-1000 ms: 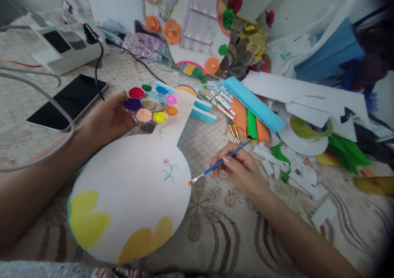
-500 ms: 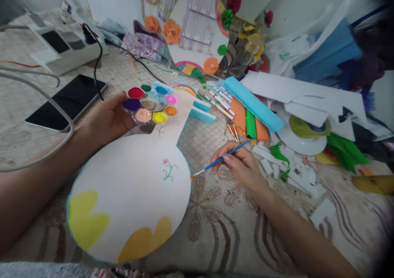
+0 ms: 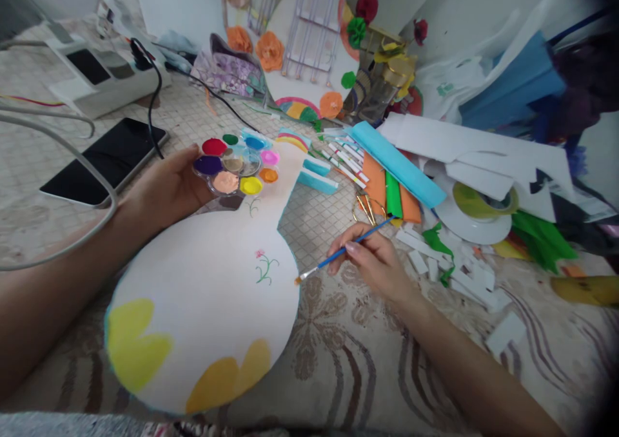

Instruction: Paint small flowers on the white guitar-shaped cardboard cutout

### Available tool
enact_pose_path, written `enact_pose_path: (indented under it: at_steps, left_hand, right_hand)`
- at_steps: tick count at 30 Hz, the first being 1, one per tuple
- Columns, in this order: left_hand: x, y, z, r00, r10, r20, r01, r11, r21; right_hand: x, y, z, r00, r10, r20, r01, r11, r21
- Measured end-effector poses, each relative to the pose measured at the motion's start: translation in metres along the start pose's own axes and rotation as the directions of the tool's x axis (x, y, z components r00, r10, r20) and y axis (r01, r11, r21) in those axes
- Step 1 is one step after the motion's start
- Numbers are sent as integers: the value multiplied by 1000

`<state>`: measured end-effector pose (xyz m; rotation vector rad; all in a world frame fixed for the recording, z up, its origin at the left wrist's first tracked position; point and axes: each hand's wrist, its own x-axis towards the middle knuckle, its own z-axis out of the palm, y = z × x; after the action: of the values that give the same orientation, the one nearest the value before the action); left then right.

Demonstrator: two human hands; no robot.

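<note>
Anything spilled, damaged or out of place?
No paint spilled: the palette sits in the left hand, the brush in the right hand, tip by the white board. Only mess: paper scraps strewn at right.

The patterned floor (image 3: 338, 353) carries a large white cutout (image 3: 203, 282) near the middle. A black tablet (image 3: 104, 160) and power strip (image 3: 104, 76) lie far left. Scissors (image 3: 366, 208), markers (image 3: 345, 160), a tape roll (image 3: 483, 202) and paper scraps (image 3: 464, 276) lie to the right.

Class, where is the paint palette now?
Head view, left of centre: the left hand holds the paint palette over the white board, near the tablet.
</note>
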<state>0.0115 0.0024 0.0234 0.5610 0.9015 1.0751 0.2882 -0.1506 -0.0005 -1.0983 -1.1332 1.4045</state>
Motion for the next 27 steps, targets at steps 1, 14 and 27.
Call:
enact_pose_path:
  at_steps: [1, 14, 27]
  left_hand:
    - [0, 0, 0, 1000, -3, 1, 3, 1000, 1]
    - [1, 2, -2, 1000, 12, -17, -12, 1000, -9]
    - [4, -1, -7, 1000, 10, -22, -11, 1000, -1]
  right_hand:
    - [0, 0, 0, 999, -22, -31, 22, 1000, -1]
    - [6, -14, 7, 993, -88, -75, 88, 996, 0]
    - [4, -13, 32, 961, 57, 272, -72, 996, 48]
